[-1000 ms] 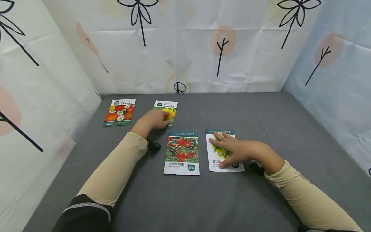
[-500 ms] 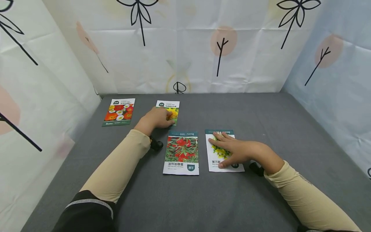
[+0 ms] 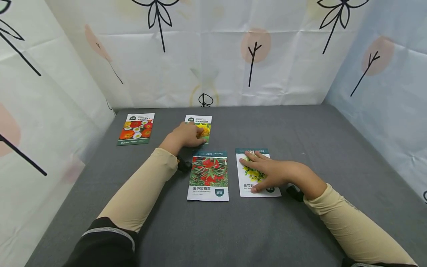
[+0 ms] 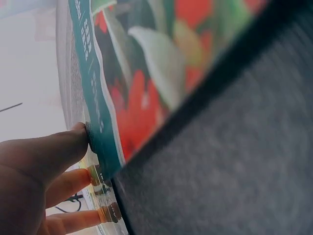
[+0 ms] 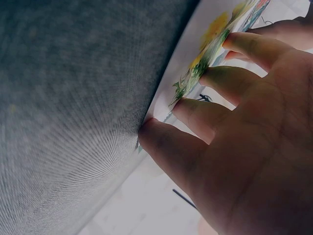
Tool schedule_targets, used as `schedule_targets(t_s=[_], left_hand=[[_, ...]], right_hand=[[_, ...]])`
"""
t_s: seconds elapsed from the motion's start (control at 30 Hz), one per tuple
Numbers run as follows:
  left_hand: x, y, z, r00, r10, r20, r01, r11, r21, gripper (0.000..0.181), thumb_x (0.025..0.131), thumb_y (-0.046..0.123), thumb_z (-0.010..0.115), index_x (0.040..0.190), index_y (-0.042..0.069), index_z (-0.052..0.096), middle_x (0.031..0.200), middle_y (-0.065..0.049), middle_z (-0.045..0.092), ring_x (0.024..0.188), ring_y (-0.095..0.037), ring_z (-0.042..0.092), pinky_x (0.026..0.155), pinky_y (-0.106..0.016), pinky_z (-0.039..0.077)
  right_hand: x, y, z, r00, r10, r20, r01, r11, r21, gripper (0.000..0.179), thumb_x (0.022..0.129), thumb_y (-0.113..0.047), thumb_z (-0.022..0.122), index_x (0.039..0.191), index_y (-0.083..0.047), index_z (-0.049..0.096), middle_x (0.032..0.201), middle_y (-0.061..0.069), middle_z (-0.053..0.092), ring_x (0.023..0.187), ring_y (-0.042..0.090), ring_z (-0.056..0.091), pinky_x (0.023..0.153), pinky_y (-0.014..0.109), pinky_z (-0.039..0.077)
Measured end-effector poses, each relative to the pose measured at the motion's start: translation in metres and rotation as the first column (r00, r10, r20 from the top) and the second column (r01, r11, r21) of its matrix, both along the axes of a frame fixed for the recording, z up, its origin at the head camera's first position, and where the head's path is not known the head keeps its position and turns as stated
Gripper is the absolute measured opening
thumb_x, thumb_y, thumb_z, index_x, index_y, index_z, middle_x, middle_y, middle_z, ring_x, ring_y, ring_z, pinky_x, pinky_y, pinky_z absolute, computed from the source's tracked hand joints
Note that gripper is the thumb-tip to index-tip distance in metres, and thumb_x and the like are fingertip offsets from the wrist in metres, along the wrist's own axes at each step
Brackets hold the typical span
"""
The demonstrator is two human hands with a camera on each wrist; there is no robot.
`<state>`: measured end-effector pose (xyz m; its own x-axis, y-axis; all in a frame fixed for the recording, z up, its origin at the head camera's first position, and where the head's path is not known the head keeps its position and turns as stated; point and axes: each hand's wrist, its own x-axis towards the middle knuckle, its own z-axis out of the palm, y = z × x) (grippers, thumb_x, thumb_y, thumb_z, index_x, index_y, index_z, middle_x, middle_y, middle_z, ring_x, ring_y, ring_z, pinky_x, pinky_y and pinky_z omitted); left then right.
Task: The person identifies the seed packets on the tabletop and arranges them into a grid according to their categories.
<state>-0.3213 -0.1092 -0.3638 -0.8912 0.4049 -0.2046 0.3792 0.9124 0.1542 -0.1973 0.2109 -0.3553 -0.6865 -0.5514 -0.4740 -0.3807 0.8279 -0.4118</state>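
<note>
My left hand point(image 3: 186, 134) presses its fingertips on a seed packet with yellow flowers point(image 3: 206, 129) at the back of the table; it covers much of that packet. In the left wrist view the thumb and fingers point(image 4: 68, 186) reach out fairly straight to the packet's surface. My right hand point(image 3: 273, 174) lies spread on a white seed packet with yellow blossoms point(image 3: 244, 181), its fingertips point(image 5: 212, 76) touching the front. Between the hands, nearer me, lies a red-flowered seed packet point(image 3: 209, 172), its lettering upside down.
A seed packet with red, orange and white flowers point(image 3: 136, 129) lies at the back left. The grey cloth-covered table point(image 3: 317, 141) is bordered by patterned fabric walls point(image 3: 283, 74) at the back and sides.
My left hand has slid the yellow-flowered packet to the right along the back of the table. My right hand has stayed on its packet, and the other packets lie as before.
</note>
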Motion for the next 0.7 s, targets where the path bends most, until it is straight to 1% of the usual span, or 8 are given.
schedule_targets(t_s=[0.13, 0.33, 0.5, 0.7], left_hand=[[0.000, 0.005, -0.002, 1.000, 0.010, 0.005, -0.010, 1.000, -0.002, 0.063, 0.105, 0.052, 0.059, 0.158, 0.018, 0.054, 0.155, -0.020, 0.050, 0.140, -0.050, 0.043, 0.116, -0.063, 0.042], [-0.002, 0.012, -0.005, 1.000, 0.016, 0.008, -0.016, 1.000, 0.005, 0.063, 0.105, 0.053, 0.059, 0.159, 0.021, 0.053, 0.159, -0.019, 0.046, 0.143, -0.049, 0.040, 0.115, -0.064, 0.042], [-0.002, 0.017, -0.004, 1.000, 0.013, 0.015, -0.013, 1.000, -0.004, 0.065, 0.105, 0.054, 0.058, 0.161, 0.022, 0.049, 0.163, -0.019, 0.042, 0.147, -0.049, 0.037, 0.117, -0.065, 0.041], [-0.001, 0.022, -0.001, 1.000, 0.006, 0.028, -0.006, 1.000, -0.006, 0.066, 0.105, 0.054, 0.058, 0.162, 0.022, 0.048, 0.164, -0.019, 0.041, 0.148, -0.050, 0.035, 0.119, -0.066, 0.039]], right_hand=[[-0.001, 0.000, 0.000, 1.000, 0.006, 0.001, -0.006, 1.000, 0.000, 0.102, 0.094, -0.052, 0.078, 0.172, -0.025, 0.019, 0.181, 0.008, -0.003, 0.166, 0.041, -0.009, 0.127, 0.075, 0.012], [-0.001, 0.000, 0.001, 1.000, 0.005, 0.003, -0.005, 1.000, 0.002, 0.102, 0.094, -0.052, 0.078, 0.172, -0.026, 0.019, 0.181, 0.008, -0.003, 0.166, 0.042, -0.009, 0.127, 0.075, 0.012], [-0.001, 0.000, 0.000, 1.000, 0.002, 0.001, -0.002, 1.000, 0.004, 0.102, 0.093, -0.052, 0.078, 0.172, -0.026, 0.020, 0.181, 0.009, -0.002, 0.166, 0.042, -0.008, 0.127, 0.075, 0.011], [-0.001, 0.000, 0.000, 1.000, 0.004, 0.006, -0.004, 1.000, 0.003, 0.102, 0.093, -0.052, 0.078, 0.172, -0.025, 0.020, 0.181, 0.009, -0.002, 0.166, 0.042, -0.008, 0.127, 0.075, 0.012]])
